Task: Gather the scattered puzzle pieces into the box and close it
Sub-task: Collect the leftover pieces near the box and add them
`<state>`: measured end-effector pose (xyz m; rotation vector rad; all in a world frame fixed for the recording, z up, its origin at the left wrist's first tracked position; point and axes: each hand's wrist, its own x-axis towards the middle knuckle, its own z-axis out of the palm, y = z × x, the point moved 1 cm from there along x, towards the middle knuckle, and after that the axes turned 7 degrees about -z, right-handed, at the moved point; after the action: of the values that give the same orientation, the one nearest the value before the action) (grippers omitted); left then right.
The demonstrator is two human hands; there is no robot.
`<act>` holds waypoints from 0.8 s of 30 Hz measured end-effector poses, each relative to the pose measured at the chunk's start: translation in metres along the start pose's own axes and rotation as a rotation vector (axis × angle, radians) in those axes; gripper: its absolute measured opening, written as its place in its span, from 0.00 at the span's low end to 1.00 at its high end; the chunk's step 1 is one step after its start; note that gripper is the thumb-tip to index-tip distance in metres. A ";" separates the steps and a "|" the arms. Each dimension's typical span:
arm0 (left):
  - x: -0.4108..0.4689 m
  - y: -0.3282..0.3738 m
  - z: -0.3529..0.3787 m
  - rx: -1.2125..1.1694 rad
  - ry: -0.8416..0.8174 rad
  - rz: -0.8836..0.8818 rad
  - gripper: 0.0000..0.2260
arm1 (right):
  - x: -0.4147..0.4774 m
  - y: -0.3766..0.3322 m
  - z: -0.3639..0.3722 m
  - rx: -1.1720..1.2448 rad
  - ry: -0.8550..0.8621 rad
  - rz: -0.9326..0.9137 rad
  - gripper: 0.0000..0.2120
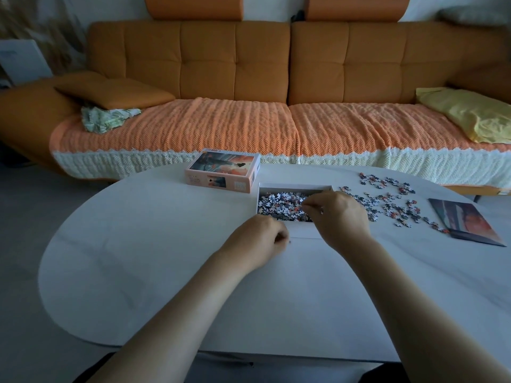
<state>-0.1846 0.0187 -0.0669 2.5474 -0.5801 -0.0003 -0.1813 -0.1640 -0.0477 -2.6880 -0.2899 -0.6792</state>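
Observation:
An open white box tray [293, 186] sits mid-table, filled with many small puzzle pieces [279, 203]. Its pink lid [224, 172] with a sunset picture lies just left and behind it. Scattered puzzle pieces [387, 200] spread over the table to the right of the tray. My right hand [340, 214] hovers over the tray's right side, fingertips bunched and pointing down over the pieces; whether it pinches any is hidden. My left hand [260, 239] rests at the tray's near-left corner with fingers curled against the box edge.
A white oval table [166, 258] holds everything. A picture sheet [470, 222] lies at the right, beside the loose pieces. An orange sofa [235, 73] with a knitted throw and a yellow pillow [470, 114] stands behind the table.

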 end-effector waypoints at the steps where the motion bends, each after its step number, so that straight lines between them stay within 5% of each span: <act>1: 0.002 0.001 -0.006 -0.089 0.037 -0.017 0.05 | 0.001 0.001 0.000 0.001 -0.006 0.004 0.05; 7: 0.030 -0.006 -0.016 -0.068 0.369 -0.065 0.04 | 0.003 0.005 0.013 0.013 -0.176 -0.086 0.13; 12: 0.046 -0.016 0.003 0.149 0.357 -0.037 0.09 | 0.000 0.002 0.017 0.056 -0.391 -0.114 0.14; 24: 0.056 -0.022 0.003 0.154 0.369 -0.049 0.15 | 0.007 0.010 0.025 -0.010 -0.273 -0.105 0.17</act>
<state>-0.1252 0.0115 -0.0744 2.6157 -0.3838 0.5040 -0.1618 -0.1626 -0.0680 -2.7894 -0.5012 -0.3405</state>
